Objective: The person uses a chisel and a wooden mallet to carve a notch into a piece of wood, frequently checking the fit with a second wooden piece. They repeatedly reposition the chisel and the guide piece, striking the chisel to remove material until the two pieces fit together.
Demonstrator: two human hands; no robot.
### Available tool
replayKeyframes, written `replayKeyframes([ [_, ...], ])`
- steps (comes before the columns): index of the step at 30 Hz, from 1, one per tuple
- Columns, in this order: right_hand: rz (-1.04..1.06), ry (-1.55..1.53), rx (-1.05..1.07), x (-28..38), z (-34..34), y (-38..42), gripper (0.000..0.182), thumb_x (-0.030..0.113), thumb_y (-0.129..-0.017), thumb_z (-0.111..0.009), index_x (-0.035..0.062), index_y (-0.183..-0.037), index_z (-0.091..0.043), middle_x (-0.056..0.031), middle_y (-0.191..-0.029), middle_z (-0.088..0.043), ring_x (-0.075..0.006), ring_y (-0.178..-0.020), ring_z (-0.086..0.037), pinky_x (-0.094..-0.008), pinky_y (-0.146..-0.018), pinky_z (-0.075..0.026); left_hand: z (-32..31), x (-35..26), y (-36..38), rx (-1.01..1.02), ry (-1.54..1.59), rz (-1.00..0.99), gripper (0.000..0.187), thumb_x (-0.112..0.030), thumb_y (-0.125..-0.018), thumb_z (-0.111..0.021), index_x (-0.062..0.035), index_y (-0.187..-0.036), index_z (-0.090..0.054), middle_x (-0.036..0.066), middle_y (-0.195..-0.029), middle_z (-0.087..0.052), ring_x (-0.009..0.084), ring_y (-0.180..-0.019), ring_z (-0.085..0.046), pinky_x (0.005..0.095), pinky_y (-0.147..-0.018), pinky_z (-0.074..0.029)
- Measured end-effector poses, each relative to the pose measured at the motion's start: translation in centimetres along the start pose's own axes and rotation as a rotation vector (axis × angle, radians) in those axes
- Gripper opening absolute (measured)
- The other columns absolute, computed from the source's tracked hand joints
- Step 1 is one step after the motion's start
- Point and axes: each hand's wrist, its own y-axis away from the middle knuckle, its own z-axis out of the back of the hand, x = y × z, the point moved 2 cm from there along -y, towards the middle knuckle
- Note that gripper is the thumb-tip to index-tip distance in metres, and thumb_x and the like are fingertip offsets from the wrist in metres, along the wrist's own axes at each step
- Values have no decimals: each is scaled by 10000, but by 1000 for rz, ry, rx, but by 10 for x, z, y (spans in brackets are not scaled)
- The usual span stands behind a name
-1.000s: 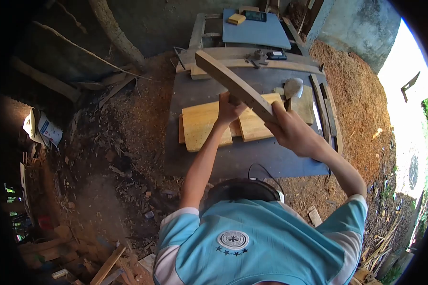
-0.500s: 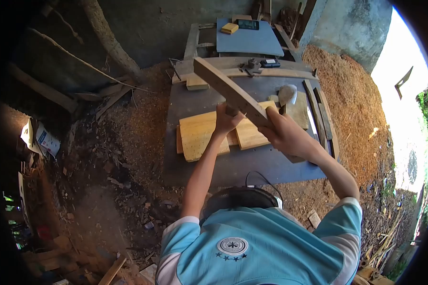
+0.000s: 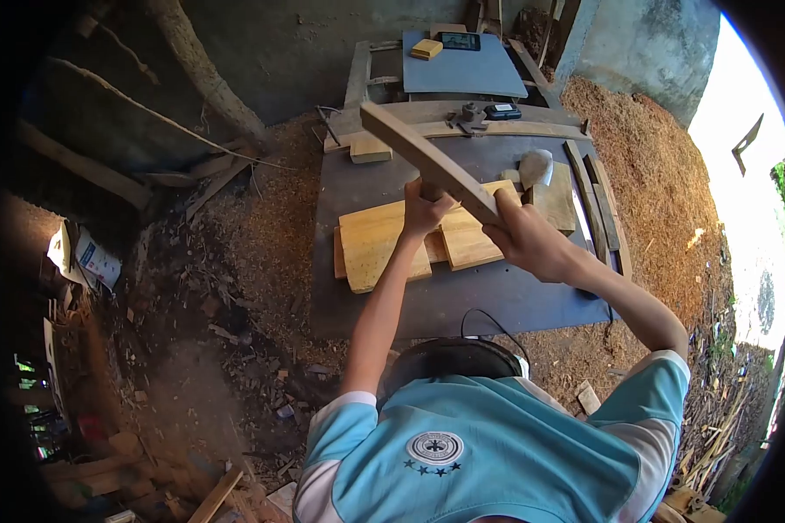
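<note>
A long wooden bar (image 3: 423,155) slants across the view above the table, its far end up and to the left. My right hand (image 3: 536,237) is closed around its near end. My left hand (image 3: 426,209) is closed at the bar's underside near the middle, beside a dark part that my fingers mostly hide. Below lie a wide yellowish board (image 3: 379,248) and a second, smaller board (image 3: 467,242), both resting over a reddish-brown strip (image 3: 340,253). A mallet-like tool with a pale rounded head (image 3: 536,166) sits right of my right hand.
The dark tabletop (image 3: 462,305) carries a small wood block (image 3: 371,151), metal clamp-like hardware (image 3: 469,118), a small black device (image 3: 502,112) and long strips (image 3: 589,196) along its right edge. Behind, a blue-grey panel (image 3: 462,74) holds a phone (image 3: 460,41) and a yellow block (image 3: 426,49).
The bar has tilted and its near end, earlier seen below my right hand, is now hidden behind it. The whole view has shifted slightly. Both hands keep their hold.
</note>
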Motion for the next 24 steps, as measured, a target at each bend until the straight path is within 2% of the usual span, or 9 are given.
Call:
replayKeyframes([
  [2, 120, 42, 0, 14, 25, 1, 193, 112, -855, -546, -1, -915, -402, -170, -655, -534, -290, -541, -546, -367, -482, -402, -1, 10, -13, 14, 37, 31, 72, -56, -655, -605, -16, -665, -546, -3, -554, -536, 69, -515, -504, 244, -497, -403],
  [4, 120, -17, -190, 48, 54, 8, 231, 142, -849, -561, -25, -895, -408, -211, -656, -552, -367, -612, -579, -396, -525, -432, 5, 22, -1, 71, 41, 144, 76, -54, -656, -607, -20, -640, -540, -4, -547, -530, 70, -512, -501, 247, -492, -403],
  [8, 497, -472, -676, 94, 101, 20, 213, 121, -859, -563, -12, -931, -414, -76, -684, -563, -110, -534, -545, -231, -448, -432, 4, 18, -2, 60, 70, 131, 97, -59, -652, -611, -19, -618, -530, 2, -544, -534, 75, -509, -509, 247, -489, -409],
  [13, 658, -436, -902, 59, 56, -6, 193, 103, -885, -510, 2, -1019, -413, -103, -729, -581, -131, -581, -562, -235, -502, -441, 8, 26, -2, 92, 23, 81, 70, -32, -671, -609, -28, -679, -539, -3, -592, -545, 73, -530, -511, 232, -492, -402],
  [16, 102, 4, -82, 7, 4, -13, 207, 108, -847, -559, 1, -930, -403, -158, -640, -489, -289, -556, -526, -394, -522, -381, 4, 23, -1, 26, 63, 126, 83, -58, -657, -611, -13, -637, -544, 5, -563, -553, 82, -528, -529, 245, -508, -422],
  [17, 57, -50, -59, 5, 4, -7, 225, 133, -844, -549, -4, -897, -379, -252, -658, -535, -447, -698, -539, -479, -581, -404, 4, 25, 4, 13, 92, 134, 82, -57, -659, -612, -13, -643, -545, 5, -567, -555, 82, -533, -531, 245, -512, -423],
  [21, 137, -102, -178, 48, 51, 5, 236, 149, -836, -571, -11, -878, -403, -247, -664, -542, -437, -639, -541, -442, -528, -401, 5, 21, 1, 46, 58, 120, 82, -60, -672, -618, -17, -663, -549, 9, -578, -560, 82, -544, -534, 246, -520, -425],
  [22, 174, -121, -272, 58, 65, 9, 209, 114, -866, -538, 3, -1017, -445, -58, -678, -550, -104, -558, -528, -248, -494, -428, 7, 26, -2, 75, 32, 151, 80, -60, -673, -618, -17, -664, -551, 11, -579, -563, 82, -544, -535, 247, -519, -426],
  [24, 263, -402, -524, 85, 88, 19, 209, 130, -844, -581, 9, -959, -455, -70, -655, -577, -101, -537, -549, -236, -482, -441, 6, 25, -1, 65, 52, 148, 79, -63, -670, -611, -20, -651, -547, 10, -570, -557, 82, -537, -532, 248, -511, -423],
])
